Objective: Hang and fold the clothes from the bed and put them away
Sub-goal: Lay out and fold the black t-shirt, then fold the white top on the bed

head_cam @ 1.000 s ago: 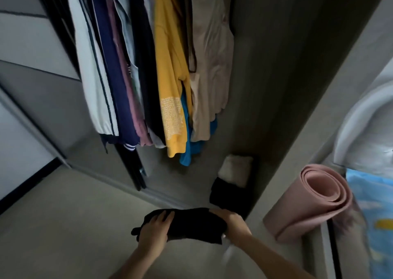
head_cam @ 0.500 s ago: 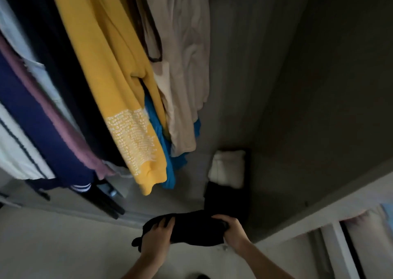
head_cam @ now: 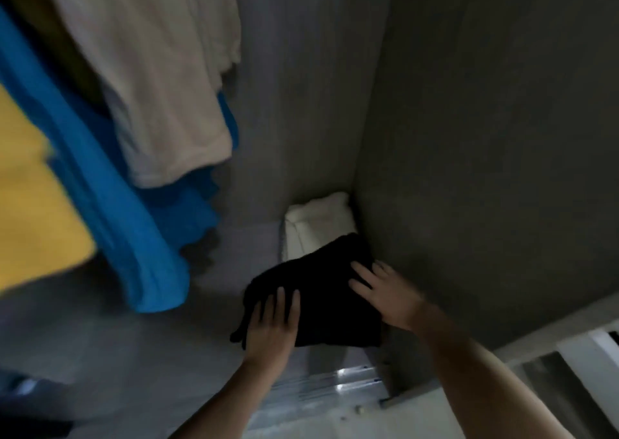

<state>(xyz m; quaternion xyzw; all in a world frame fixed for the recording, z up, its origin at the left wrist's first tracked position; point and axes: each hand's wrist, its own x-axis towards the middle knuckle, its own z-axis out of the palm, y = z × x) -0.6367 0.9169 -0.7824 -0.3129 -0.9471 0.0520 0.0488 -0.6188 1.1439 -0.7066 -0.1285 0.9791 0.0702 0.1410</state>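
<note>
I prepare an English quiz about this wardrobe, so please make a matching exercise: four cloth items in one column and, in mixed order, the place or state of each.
Things
1. black folded garment
2. white folded cloth
3. blue garment
4. beige garment

Places or states
A. hanging, in front of the blue one
B. lying in the back corner of the wardrobe
C. under the left hand and the right hand
D. hanging, partly behind the beige one

Pairs: 1-C, 2-B, 3-D, 4-A

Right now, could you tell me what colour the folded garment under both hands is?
The folded garment is black; head view.
</note>
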